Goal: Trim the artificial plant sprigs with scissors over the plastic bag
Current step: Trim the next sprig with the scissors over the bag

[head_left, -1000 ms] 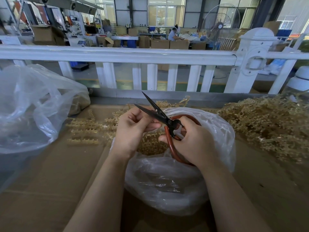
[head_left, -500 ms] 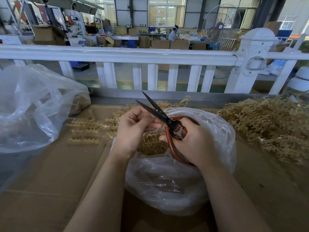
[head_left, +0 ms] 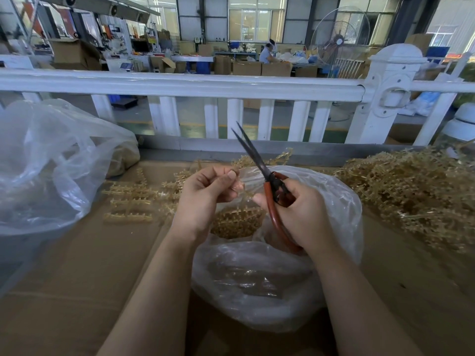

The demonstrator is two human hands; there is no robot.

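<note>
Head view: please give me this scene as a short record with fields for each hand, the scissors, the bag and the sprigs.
left hand: fingers pinch a small sprig piece over the bag
right hand: grips the red handles of the scissors
scissors blades: nearly closed, pointing up and away, not on the sprig
plastic bag: open under both hands, gold cuttings inside
loose sprigs: lying on the cardboard, left of the hands
sprig pile: large heap at right

- Scissors (head_left: 272, 186) — red-brown handles, dark blades, perhaps black.
- Plastic bag (head_left: 334, 201): clear with a milky sheen.
- Sprigs (head_left: 411, 191) are pale golden tan, with a toothed pattern along the stems.
- Cardboard surface (head_left: 77, 278): plain brown.
- Railing (head_left: 180, 84) — glossy white.
</note>
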